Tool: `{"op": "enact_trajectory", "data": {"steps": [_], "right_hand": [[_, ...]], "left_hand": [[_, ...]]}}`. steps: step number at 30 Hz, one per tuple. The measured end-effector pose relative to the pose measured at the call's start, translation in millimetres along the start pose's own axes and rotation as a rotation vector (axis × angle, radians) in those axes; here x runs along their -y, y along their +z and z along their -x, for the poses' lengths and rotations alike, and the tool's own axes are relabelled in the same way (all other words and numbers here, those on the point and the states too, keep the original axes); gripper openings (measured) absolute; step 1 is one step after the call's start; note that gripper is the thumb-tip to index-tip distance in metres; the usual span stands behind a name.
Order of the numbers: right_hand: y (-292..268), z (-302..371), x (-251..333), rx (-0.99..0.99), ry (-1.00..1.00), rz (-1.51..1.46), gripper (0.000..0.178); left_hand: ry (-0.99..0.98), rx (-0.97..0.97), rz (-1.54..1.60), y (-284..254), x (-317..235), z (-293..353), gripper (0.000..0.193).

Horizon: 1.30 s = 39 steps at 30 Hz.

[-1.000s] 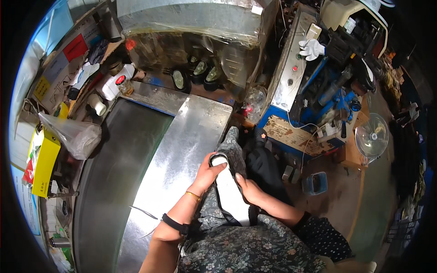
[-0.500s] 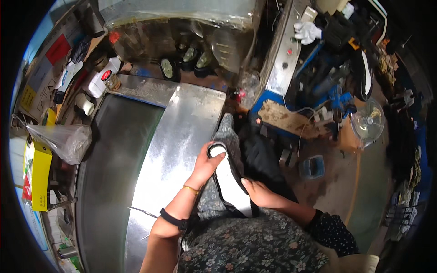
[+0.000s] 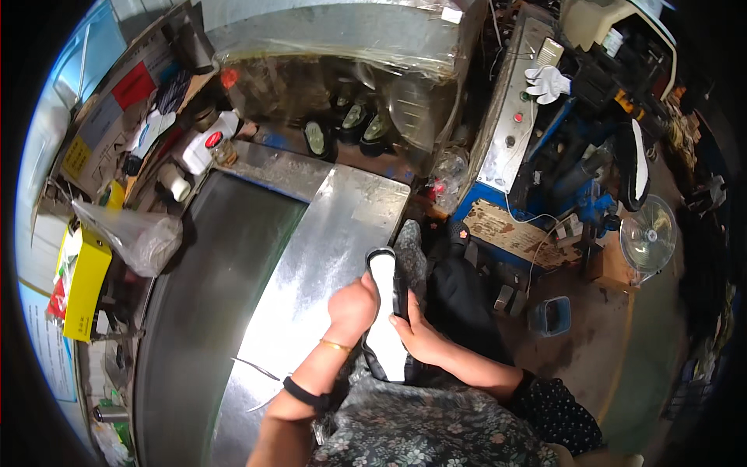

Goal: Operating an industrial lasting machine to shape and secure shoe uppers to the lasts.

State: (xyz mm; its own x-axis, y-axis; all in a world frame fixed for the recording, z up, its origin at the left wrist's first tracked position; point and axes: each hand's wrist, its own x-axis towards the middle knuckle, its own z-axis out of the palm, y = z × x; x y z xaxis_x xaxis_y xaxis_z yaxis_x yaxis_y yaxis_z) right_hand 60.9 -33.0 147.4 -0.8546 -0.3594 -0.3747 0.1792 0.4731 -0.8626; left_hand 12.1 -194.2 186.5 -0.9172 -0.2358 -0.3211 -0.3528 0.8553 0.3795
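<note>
A black shoe upper (image 3: 384, 317) lies bottom up over my lap, its long white underside facing me and its dark edge running around it. My left hand (image 3: 354, 310) is closed at the shoe's left edge, in its upper half; the fingertips are partly hidden. On the opposite edge, lower down, my right hand (image 3: 422, 333) grips the shoe, with the thumb by the white underside and the fingers along the dark side.
Left of me, a dark conveyor belt (image 3: 214, 311) runs beside a shiny metal plate (image 3: 299, 268). Several dark shoes (image 3: 352, 124) stand at its far end. A clear bag (image 3: 148, 240) and yellow box (image 3: 87, 284) are far left. On the right are a control panel (image 3: 506, 140), fan (image 3: 650, 236) and blue tub (image 3: 551, 315).
My left hand has come down from the shoe's far end to its left edge, and its thumb no longer lies across the white underside. The shoe now points straighter away from me. The view has shifted.
</note>
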Motion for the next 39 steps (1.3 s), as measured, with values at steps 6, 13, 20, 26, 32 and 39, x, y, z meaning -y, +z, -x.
{"op": "enact_trajectory", "data": {"steps": [6, 13, 20, 26, 32, 39], "right_hand": [[7.4, -6.0, 6.3, -0.043, 0.031, -0.127, 0.079], [26.9, -2.7, -35.9, -0.18, -0.085, -0.454, 0.073], [4.3, -1.4, -20.0, -0.138, -0.144, -0.503, 0.069], [-118.6, -27.5, 63.1, 0.362, -0.125, -0.155, 0.066], [-387.7, -13.0, 79.3, -0.843, -0.476, 0.669, 0.019], [-520.7, 27.6, 16.4, -1.403, 0.265, 0.721, 0.085]], "left_hand": [[0.328, 0.048, -0.186, -19.4, 15.4, -23.9, 0.056], [0.218, 0.382, 0.045, 6.4, 47.9, 54.1, 0.063], [0.501, 0.03, 0.616, 20.7, 42.8, 93.4, 0.054], [0.032, 0.244, 1.447, -27.3, 71.3, 66.7, 0.051], [0.347, -0.183, 0.169, 10.3, 195.9, 76.6, 0.069], [0.718, -0.315, 0.205, 41.4, 110.8, 94.8, 0.044]]}}
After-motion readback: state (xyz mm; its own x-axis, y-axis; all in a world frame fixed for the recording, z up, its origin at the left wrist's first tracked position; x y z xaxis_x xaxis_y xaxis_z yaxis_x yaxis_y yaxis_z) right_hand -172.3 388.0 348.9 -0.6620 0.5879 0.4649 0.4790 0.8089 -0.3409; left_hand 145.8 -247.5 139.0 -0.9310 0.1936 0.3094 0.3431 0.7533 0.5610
